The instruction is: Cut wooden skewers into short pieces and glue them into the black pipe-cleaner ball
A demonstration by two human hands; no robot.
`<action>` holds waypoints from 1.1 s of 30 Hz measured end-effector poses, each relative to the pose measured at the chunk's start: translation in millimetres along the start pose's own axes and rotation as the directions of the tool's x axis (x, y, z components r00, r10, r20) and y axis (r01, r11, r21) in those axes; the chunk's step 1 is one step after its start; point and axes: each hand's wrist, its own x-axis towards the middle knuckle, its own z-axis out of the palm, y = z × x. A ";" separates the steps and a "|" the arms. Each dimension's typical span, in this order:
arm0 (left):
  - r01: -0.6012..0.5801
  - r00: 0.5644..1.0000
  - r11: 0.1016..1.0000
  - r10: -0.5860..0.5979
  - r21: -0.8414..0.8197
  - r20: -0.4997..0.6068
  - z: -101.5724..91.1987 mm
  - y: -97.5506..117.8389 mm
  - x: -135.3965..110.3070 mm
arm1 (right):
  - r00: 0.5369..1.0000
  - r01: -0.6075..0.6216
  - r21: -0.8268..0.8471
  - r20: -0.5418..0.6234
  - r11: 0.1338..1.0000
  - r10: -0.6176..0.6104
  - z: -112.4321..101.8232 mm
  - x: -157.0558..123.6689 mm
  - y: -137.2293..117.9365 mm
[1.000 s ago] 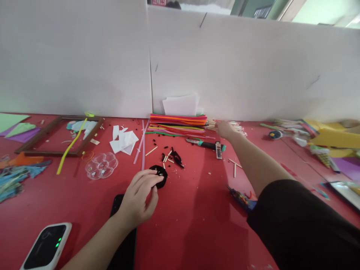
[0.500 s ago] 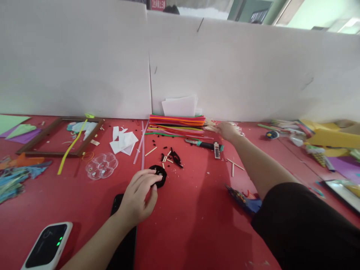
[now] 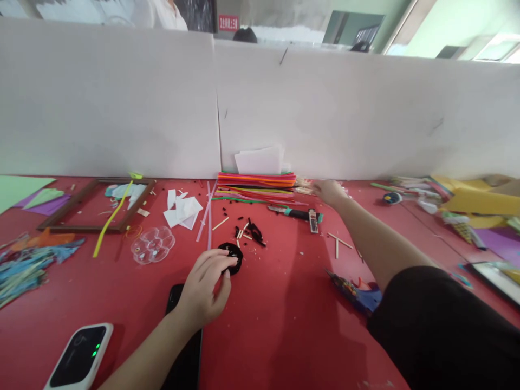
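My left hand (image 3: 211,281) is closed on a black fuzzy-looking round coil (image 3: 235,259) on the red table, with fingertips on its top and the thumb at its near edge. At the back of the table, my right hand (image 3: 331,193) is stretched out to a heap of short pale wooden sticks (image 3: 303,187). Its fingers look bent together among them; what they hold, if anything, is hidden. Left of that hand lies a bundle of coloured pipe cleaners (image 3: 255,181). Cut sticks (image 3: 242,233) and a black clip-like piece (image 3: 255,232) lie behind the coil.
A utility knife (image 3: 294,212) lies near a small labelled box (image 3: 313,221). Blue-handled pliers (image 3: 357,292) rest under my right forearm. Leftward are a clear flower-shaped palette (image 3: 153,245), a wooden frame (image 3: 81,227), a phone (image 3: 184,346) and a white device (image 3: 81,355). White panels (image 3: 345,108) stand behind.
The camera view has tilted up slightly, so things sit lower. My left hand stays on the black coil. My right hand remains at the wooden sticks, with little visible movement.
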 end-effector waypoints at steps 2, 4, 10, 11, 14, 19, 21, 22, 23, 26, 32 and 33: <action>0.001 1.000 1.000 -0.001 -0.001 -0.001 -0.3 0.2 -0.1 | 0.997 -0.021 0.108 -0.072 0.994 0.029 -8.0 -3.6 -7.6; 0.004 1.000 1.000 -0.004 -0.001 0.004 -0.3 0.2 0.0 | 0.983 -0.021 0.237 -0.171 0.971 0.063 -22.2 -5.6 -18.9; 0.003 1.000 1.000 -0.003 -0.001 -0.009 1.1 -0.4 -0.5 | 0.912 0.189 0.636 -0.396 0.748 0.106 -70.5 -22.5 -85.3; 0.004 1.000 1.000 -0.004 0.005 -0.010 1.0 -0.4 -0.7 | 0.915 0.235 0.687 -0.394 0.688 0.081 -71.8 -31.6 -99.3; 0.011 1.000 1.000 -0.010 0.010 -0.012 0.0 0.0 -1.0 | 0.933 0.329 0.805 -0.357 0.494 -0.039 -58.8 -70.1 -137.0; 0.016 1.000 1.000 -0.016 -0.016 0.001 -1.8 0.9 -1.0 | 0.932 0.357 0.898 -0.325 0.257 -0.159 -20.1 -122.6 -165.9; 0.007 1.000 1.000 -0.008 -0.022 -0.003 -1.8 1.1 -1.5 | 0.934 0.351 0.912 -0.324 0.215 -0.150 -8.8 -128.2 -166.4; 0.003 1.000 1.000 -0.003 -0.024 -0.005 -1.7 1.2 -1.7 | 0.937 0.345 0.917 -0.321 0.203 -0.140 -3.3 -128.7 -165.2; 0.001 1.000 1.000 -0.001 -0.027 -0.006 -1.6 1.4 -1.8 | 0.940 0.336 0.921 -0.315 0.196 -0.131 2.5 -128.5 -163.5; 0.005 1.000 1.000 -0.005 -0.024 -0.014 -1.2 2.0 -1.6 | 0.955 0.292 0.938 -0.273 0.189 -0.120 22.8 -128.2 -156.5; -0.011 0.998 1.000 0.011 -0.004 -0.054 -1.0 0.4 -1.8 | 0.976 0.192 0.962 -0.166 0.194 -0.144 48.1 -137.0 -145.5; -0.015 0.997 1.000 0.015 0.003 -0.076 -2.2 1.2 -0.6 | 0.974 0.188 0.961 -0.157 0.201 -0.160 45.9 -139.6 -146.4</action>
